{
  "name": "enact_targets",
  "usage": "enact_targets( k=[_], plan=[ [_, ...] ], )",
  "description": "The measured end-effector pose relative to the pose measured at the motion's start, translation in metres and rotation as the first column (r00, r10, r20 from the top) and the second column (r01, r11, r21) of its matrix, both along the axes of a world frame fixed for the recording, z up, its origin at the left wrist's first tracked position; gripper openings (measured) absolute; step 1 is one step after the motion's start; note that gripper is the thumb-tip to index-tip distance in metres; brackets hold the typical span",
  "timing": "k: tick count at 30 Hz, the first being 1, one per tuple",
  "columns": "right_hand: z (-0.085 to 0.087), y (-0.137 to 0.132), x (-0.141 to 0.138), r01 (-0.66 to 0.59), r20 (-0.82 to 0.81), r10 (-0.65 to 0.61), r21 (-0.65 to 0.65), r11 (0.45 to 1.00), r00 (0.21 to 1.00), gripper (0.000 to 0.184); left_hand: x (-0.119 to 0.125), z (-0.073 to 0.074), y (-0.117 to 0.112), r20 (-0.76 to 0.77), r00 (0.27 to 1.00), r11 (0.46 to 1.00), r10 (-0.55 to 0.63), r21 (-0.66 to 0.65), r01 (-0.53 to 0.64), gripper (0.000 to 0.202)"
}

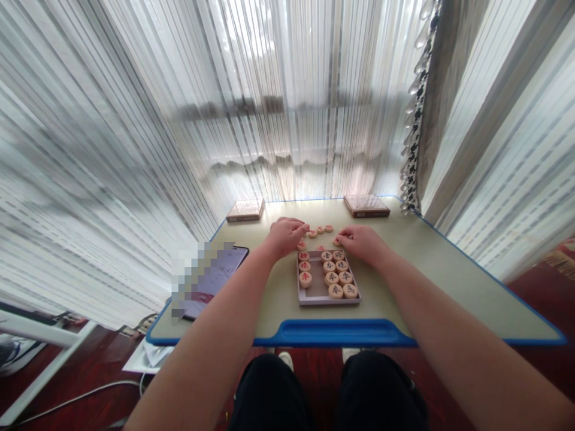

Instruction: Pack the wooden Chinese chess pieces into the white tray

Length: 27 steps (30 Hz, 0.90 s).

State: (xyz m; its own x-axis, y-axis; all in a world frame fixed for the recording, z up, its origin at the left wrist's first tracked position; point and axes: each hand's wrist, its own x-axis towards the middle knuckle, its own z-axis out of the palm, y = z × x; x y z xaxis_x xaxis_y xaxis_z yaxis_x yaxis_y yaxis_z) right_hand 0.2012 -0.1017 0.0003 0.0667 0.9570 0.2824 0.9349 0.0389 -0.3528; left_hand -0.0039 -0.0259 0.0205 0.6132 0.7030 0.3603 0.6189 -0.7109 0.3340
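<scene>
A shallow tray (pixel 329 301) on the table holds round wooden Chinese chess pieces. Its right side has two columns of black-marked pieces (pixel 331 278); red-marked pieces (pixel 305 279) stand in one column at its left. Beyond the tray's far edge, several loose pieces (pixel 320 230) lie in a rough arc. At the right end of that arc, my right hand (pixel 357 240) pinches a chess piece (pixel 336 242) between its fingertips. My left hand (pixel 286 234) is at the arc's left side, fingers closed together beside a red-marked piece (pixel 301 245). Whatever its fingertips hold is hidden.
Two flat boxes (pixel 245 210) (pixel 366 205) lie at the table's far corners. A phone (pixel 215 281) rests at the left, partly blurred out. The pale table (pixel 449 287) has a blue rim with a raised front ledge (pixel 341 331). Sheer curtains (pixel 287 120) hang behind it.
</scene>
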Motion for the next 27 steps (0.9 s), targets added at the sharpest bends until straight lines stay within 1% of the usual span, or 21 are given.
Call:
enact_targets(
  k=[3, 6, 8, 10, 12, 14, 16, 18, 20, 22, 24, 25, 27],
  plan=[
    [0.002, 0.0, 0.002, 0.063, -0.021, -0.063, -0.033, 0.997, 0.998, 0.024, -0.001, 0.003, -0.004, 0.045, 0.999, 0.999, -0.018, 0.036, 0.016, 0.039],
    [0.004, -0.002, 0.003, 0.071, -0.037, -0.072, -0.039, 0.997, 0.997, 0.022, -0.002, 0.005, -0.007, 0.11, 0.994, 0.998, -0.02, 0.055, 0.014, 0.04],
    [0.006, -0.004, 0.003, 0.058, -0.03, -0.059, -0.043, 0.997, 0.998, 0.022, -0.004, 0.006, -0.01, 0.12, 0.993, 0.999, 0.014, 0.046, -0.019, 0.042],
    [0.006, -0.006, 0.004, 0.043, -0.012, -0.044, -0.046, 0.998, 0.999, 0.021, -0.005, 0.008, -0.014, 0.089, 0.994, 0.996, 0.07, 0.053, -0.074, 0.045],
    [0.004, -0.007, 0.005, 0.022, -0.013, -0.023, -0.046, 0.999, 1.0, 0.019, -0.007, 0.01, -0.018, 0.07, 0.992, 0.988, 0.11, 0.104, -0.117, 0.046],
    [0.002, -0.006, 0.007, 0.0, -0.038, -0.001, -0.02, 1.0, 0.999, 0.016, -0.009, 0.014, -0.022, 0.117, 0.984, 0.972, 0.132, 0.181, -0.152, 0.044],
    [0.001, -0.006, 0.009, -0.002, -0.063, 0.004, 0.032, 0.999, 0.998, 0.013, -0.011, 0.02, -0.027, 0.207, 0.967, 0.955, 0.15, 0.221, -0.196, 0.042],
    [0.003, -0.009, 0.009, 0.012, -0.079, -0.005, 0.079, 0.997, 0.997, 0.015, -0.014, 0.025, -0.036, 0.286, 0.944, 0.952, 0.163, 0.207, -0.227, 0.04],
    [0.008, -0.02, 0.004, 0.03, -0.118, -0.012, 0.149, 0.988, 0.993, 0.018, -0.018, 0.026, -0.051, 0.335, 0.927, 0.956, 0.167, 0.173, -0.235, 0.038],
    [0.016, -0.038, -0.008, 0.032, -0.201, 0.027, 0.285, 0.958, 0.979, 0.018, -0.025, 0.019, -0.07, 0.37, 0.913, 0.959, 0.174, 0.147, -0.242, 0.037],
    [0.02, -0.062, -0.027, -0.013, -0.26, 0.152, 0.468, 0.884, 0.954, 0.016, -0.032, 0.006, -0.089, 0.38, 0.909, 0.967, 0.171, 0.111, -0.228, 0.035],
    [0.02, -0.075, -0.039, -0.064, -0.254, 0.232, 0.532, 0.844, 0.939, 0.016, -0.036, -0.001, -0.097, 0.385, 0.908, 0.974, 0.163, 0.084, -0.211, 0.033],
    [0.015, -0.097, -0.063, -0.204, -0.2, 0.385, 0.588, 0.783, 0.901, 0.022, -0.043, -0.015, -0.107, 0.405, 0.902, 0.987, 0.147, -0.007, -0.158, 0.027]
  ],
)
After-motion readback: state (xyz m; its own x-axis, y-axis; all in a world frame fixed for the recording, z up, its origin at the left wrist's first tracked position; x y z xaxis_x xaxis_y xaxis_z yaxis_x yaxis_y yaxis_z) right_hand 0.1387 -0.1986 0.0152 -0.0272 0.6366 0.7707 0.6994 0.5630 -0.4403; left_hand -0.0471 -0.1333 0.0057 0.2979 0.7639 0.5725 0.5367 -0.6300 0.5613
